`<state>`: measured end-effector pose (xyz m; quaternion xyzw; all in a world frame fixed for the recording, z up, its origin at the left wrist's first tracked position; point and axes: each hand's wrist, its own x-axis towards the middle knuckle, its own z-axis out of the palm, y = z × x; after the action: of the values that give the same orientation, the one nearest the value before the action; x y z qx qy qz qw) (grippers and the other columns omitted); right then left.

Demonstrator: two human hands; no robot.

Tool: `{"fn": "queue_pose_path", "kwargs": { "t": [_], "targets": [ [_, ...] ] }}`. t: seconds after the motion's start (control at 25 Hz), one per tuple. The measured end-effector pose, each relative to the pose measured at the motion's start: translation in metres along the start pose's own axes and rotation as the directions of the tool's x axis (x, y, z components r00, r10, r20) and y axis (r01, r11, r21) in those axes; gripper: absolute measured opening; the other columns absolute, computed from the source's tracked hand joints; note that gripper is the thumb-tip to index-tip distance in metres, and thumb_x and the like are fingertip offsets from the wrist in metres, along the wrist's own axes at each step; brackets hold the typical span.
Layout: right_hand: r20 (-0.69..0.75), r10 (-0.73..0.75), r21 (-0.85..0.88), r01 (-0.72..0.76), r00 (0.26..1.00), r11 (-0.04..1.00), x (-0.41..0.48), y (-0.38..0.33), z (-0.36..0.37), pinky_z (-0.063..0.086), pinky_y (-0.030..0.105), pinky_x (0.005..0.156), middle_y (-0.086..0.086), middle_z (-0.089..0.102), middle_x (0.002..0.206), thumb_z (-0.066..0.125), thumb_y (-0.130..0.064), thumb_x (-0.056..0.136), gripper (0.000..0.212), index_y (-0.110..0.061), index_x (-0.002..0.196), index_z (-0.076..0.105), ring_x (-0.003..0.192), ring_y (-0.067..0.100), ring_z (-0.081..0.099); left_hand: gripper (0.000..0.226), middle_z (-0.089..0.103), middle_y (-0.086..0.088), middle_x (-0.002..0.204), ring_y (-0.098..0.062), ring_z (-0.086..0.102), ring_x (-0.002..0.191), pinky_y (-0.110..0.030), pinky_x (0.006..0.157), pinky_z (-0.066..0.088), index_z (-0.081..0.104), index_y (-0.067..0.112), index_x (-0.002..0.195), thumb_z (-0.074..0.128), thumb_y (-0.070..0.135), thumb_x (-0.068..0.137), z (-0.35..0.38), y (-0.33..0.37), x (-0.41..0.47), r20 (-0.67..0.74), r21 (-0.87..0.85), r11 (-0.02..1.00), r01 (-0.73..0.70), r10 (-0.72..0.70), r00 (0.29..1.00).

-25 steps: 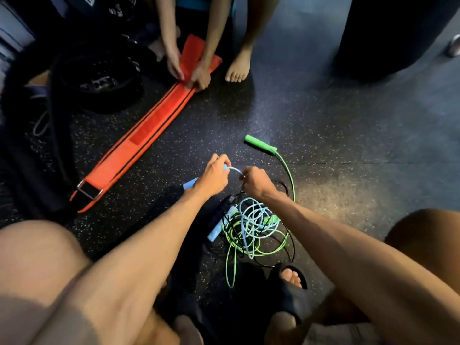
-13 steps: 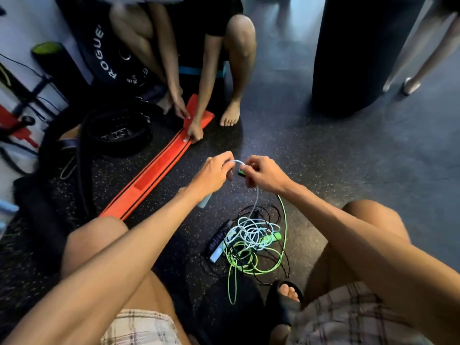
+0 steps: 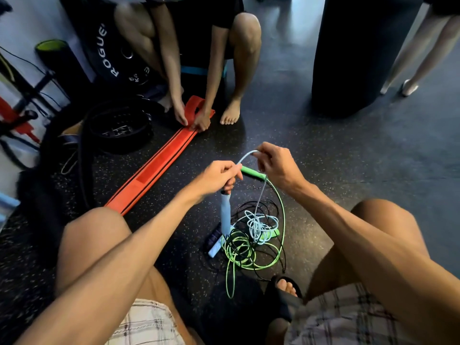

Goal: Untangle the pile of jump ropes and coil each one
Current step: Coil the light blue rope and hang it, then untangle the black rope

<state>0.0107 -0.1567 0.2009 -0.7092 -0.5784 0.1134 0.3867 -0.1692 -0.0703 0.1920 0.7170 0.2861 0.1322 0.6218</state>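
Quick update: your hands have come up off the floor (image 3: 336, 165) since a second ago. Back then both were low, right over the pile (image 3: 251, 241). Now they're lifted well above it, and the pale blue cord (image 3: 244, 157) has been drawn up with them.

- Your left hand (image 3: 215, 176) has its fingers curled round the top of the pale blue handle (image 3: 225, 215), which now dangles straight down toward the pile.
- Your right hand (image 3: 275, 166) pinches the cord just past the handle, so there's a little arch of cord between your hands and then a run dropping down into the tangle.

What that means, I reckon: you've got one free end and you're starting to feed this rope out. It isn't free yet, though. Most of the blue cord sits in a knotty bunch on top of the pile, mixed in with the green rope (image 3: 239, 253) and the black rope (image 3: 245, 207). Nothing's coiled so far.

The green handle (image 3: 252, 172) looks to lie on the floor just beyond your hands.

Across from you, someone crouches with both hands on an orange belt (image 3: 149, 175), well apart from your ropes.
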Motion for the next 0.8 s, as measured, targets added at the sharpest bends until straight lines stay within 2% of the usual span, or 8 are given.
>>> {"fn": "queue_pose_path", "kwargs": {
  "t": [0.12, 0.2, 0.36, 0.48, 0.6, 0.72, 0.8],
  "targets": [
    [-0.062, -0.053, 0.002, 0.053, 0.997, 0.999, 0.000, 0.002, -0.003, 0.051, 0.042, 0.054, 0.001, 0.060, 0.056, 0.057, -0.023, 0.097, 0.016, -0.016, 0.082, 0.061, 0.051, 0.023, 0.058, 0.045, 0.033, -0.003, 0.053, -0.017, 0.034, 0.046, -0.029, 0.053, 0.040, 0.050, 0.010, 0.068, 0.041, 0.037, 0.103, 0.006, 0.007, -0.005, 0.132, -0.234, 0.963, 0.135, -0.106, 0.985],
    [-0.079, -0.055, -0.003, 0.055, 0.995, 0.998, 0.002, 0.003, -0.003, 0.052, 0.046, 0.053, -0.001, 0.058, 0.056, 0.056, -0.026, 0.097, 0.017, -0.016, 0.083, 0.060, 0.050, 0.024, 0.058, 0.046, 0.031, -0.003, 0.052, -0.016, 0.031, 0.046, -0.027, 0.050, 0.038, 0.046, 0.011, 0.067, 0.039, 0.038, 0.103, 0.006, 0.011, -0.004, 0.174, -0.302, 0.939, 0.165, -0.116, 0.978],
    [-0.059, 0.109, 0.064, -0.105, 0.992, 0.992, 0.004, 0.009, 0.002, 0.056, 0.043, 0.057, 0.001, 0.064, 0.057, 0.053, -0.031, 0.099, 0.028, -0.011, 0.082, 0.059, 0.050, 0.021, 0.063, 0.031, 0.036, 0.002, 0.052, -0.010, 0.027, 0.043, -0.025, 0.049, 0.018, 0.053, 0.010, 0.081, 0.038, 0.024, 0.104, -0.002, 0.019, -0.002, 0.194, -0.399, 0.907, 0.139, -0.064, 0.979],
    [0.135, 0.244, 0.118, -0.260, 0.960, 0.958, -0.001, 0.006, 0.010, 0.057, 0.039, 0.064, 0.007, 0.071, 0.062, 0.046, -0.046, 0.100, 0.044, -0.008, 0.086, 0.065, 0.056, 0.018, 0.070, 0.025, 0.040, 0.002, 0.051, -0.008, 0.029, 0.041, -0.023, 0.047, 0.020, 0.054, 0.005, 0.092, 0.034, 0.015, 0.104, -0.006, 0.029, -0.003, 0.122, -0.520, 0.852, 0.067, -0.004, 0.993],
    [0.398, 0.335, 0.166, -0.426, 0.854, 0.889, -0.007, 0.009, 0.028, 0.057, 0.047, 0.075, 0.016, 0.075, 0.077, 0.045, -0.047, 0.100, 0.049, -0.001, 0.100, 0.061, 0.071, 0.030, 0.073, 0.023, 0.059, -0.003, 0.060, -0.012, 0.047, 0.044, -0.021, 0.049, 0.039, 0.056, 0.001, 0.096, 0.036, 0.010, 0.103, -0.008, 0.036, -0.004, -0.039, -0.593, 0.804, -0.037, 0.018, 0.999],
    [0.541, 0.327, -0.022, -0.375, 0.775, 0.927, -0.019, 0.014, 0.036, 0.054, 0.041, 0.079, 0.013, 0.071, 0.090, 0.060, -0.037, 0.095, 0.036, -0.002, 0.104, 0.062, 0.076, 0.020, 0.064, 0.021, 0.074, -0.009, 0.078, -0.018, 0.069, 0.063, -0.025, 0.061, 0.055, 0.055, 0.003, 0.096, 0.036, 0.009, 0.104, -0.018, 0.038, -0.004, -0.184, -0.666, 0.733, -0.138, 0.017, 0.983],
    [0.633, 0.311, -0.033, -0.376, 0.709, 0.926, -0.027, 0.011, 0.039, 0.052, 0.033, 0.070, 0.011, 0.071, 0.084, 0.064, -0.027, 0.095, 0.023, -0.005, 0.099, 0.061, 0.068, 0.015, 0.062, 0.021, 0.075, -0.013, 0.086, -0.023, 0.074, 0.074, -0.028, 0.067, 0.059, 0.051, 0.005, 0.096, 0.033, 0.010, 0.105, -0.028, 0.039, -0.003, -0.269, -0.687, 0.695, -0.211, 0.026, 0.963]
  ]
}}
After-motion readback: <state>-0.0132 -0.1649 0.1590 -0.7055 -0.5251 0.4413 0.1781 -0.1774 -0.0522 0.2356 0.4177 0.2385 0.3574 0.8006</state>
